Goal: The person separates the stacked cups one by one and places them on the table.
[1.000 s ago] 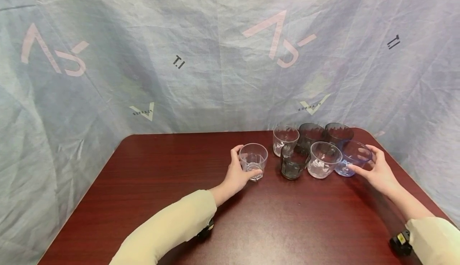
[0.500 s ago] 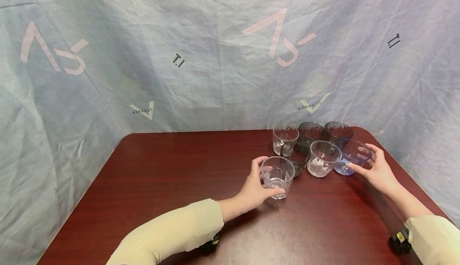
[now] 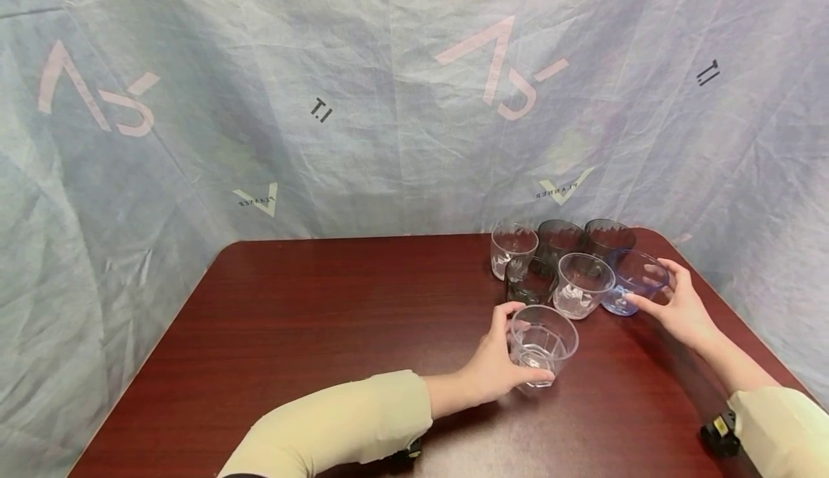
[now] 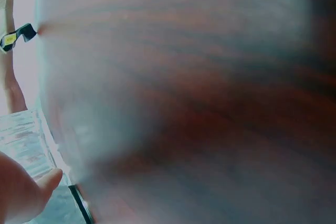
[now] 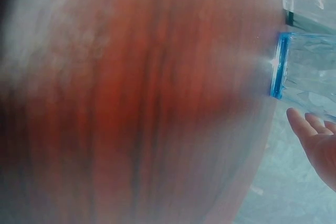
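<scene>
on the dark red table (image 3: 324, 334), toward its right side, the left hand (image 3: 495, 366) curls its thumb and fingers round a clear glass (image 3: 542, 345) that stands upright near the front of a cluster of glasses. the right hand (image 3: 676, 305) cups the side of a blue-tinted glass (image 3: 635, 282) at the right edge of that cluster, fingers bent against its wall and thumb over the far rim. between the two held glasses stands another clear glass (image 3: 581, 285), touching or nearly touching the blue one. a smoky dark glass (image 3: 529, 281) sits just left of it, and behind are a third clear glass (image 3: 512, 249) and two more dark glasses (image 3: 560, 239). both sleeves are pale beige. a crinkled grey-blue backdrop (image 3: 388, 104) with pink marks hangs behind the table. both wrist views are mostly blurred wood grain.
</scene>
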Demonstrator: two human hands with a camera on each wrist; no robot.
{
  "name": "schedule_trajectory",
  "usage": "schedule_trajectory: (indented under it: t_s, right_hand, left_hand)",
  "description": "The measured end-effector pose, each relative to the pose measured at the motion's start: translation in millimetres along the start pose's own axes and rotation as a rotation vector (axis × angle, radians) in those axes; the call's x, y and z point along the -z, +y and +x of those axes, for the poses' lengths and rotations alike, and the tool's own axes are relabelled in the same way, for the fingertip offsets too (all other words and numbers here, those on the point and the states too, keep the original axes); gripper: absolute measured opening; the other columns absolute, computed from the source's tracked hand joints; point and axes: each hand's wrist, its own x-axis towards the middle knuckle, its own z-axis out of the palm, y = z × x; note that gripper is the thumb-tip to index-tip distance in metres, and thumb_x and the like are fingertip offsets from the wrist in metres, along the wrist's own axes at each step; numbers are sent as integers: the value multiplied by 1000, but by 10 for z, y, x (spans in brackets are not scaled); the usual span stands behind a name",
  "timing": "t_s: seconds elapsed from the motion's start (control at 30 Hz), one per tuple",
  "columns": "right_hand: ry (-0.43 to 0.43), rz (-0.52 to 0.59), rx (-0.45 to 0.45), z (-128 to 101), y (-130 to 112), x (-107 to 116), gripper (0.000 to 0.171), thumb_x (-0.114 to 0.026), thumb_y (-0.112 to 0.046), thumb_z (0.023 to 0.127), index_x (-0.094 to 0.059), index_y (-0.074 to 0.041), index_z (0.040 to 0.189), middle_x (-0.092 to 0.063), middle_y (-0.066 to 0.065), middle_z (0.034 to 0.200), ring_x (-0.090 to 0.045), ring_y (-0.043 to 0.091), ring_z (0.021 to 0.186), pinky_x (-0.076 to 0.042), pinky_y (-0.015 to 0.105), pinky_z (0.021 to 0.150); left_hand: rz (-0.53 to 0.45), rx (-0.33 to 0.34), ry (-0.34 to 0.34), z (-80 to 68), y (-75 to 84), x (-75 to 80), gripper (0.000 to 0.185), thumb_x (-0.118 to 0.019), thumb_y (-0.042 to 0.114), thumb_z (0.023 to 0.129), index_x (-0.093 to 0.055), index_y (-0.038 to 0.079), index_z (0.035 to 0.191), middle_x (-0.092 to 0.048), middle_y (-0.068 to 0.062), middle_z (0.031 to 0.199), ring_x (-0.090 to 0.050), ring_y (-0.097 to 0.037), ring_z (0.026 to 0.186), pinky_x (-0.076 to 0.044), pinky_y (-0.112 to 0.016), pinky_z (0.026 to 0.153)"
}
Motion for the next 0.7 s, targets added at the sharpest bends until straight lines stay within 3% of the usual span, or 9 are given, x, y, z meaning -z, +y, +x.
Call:
schedule_trajectory:
  t_s: [0.27, 0.43, 0.7]
  right_hand:
    - [2, 23, -3, -17, -28, 7, 81, -73, 6, 83, -17, 3, 141, -45, -1, 121, -43, -15, 100, -36, 2, 80]
    - [-6, 14, -8, -24, -54, 11, 81, -73, 5, 84, -16, 4, 141, -45, 5, 122, -42, -15, 99, -36, 1, 81]
    - [-5, 9, -12, -11, -45, 8, 80, -73, 5, 84, -16, 4, 141, -45, 3, 122, -43, -16, 99, -36, 2, 80]
  left_hand:
    - [59, 19, 7, 64, -17, -135, 92, -89, 13, 71, -27, 28, 137, -55, -1, 124, -54, -14, 110, -41, -27, 92]
    - [85, 23, 27, 97, -30, -176, 92, -89, 13, 70, -27, 26, 137, -55, -2, 124, -55, -15, 110, -41, -26, 92]
    - [115, 20, 37, 122, -48, -181, 93, -89, 14, 71, -26, 21, 139, -55, -6, 125, -55, -16, 111, -41, -25, 93]
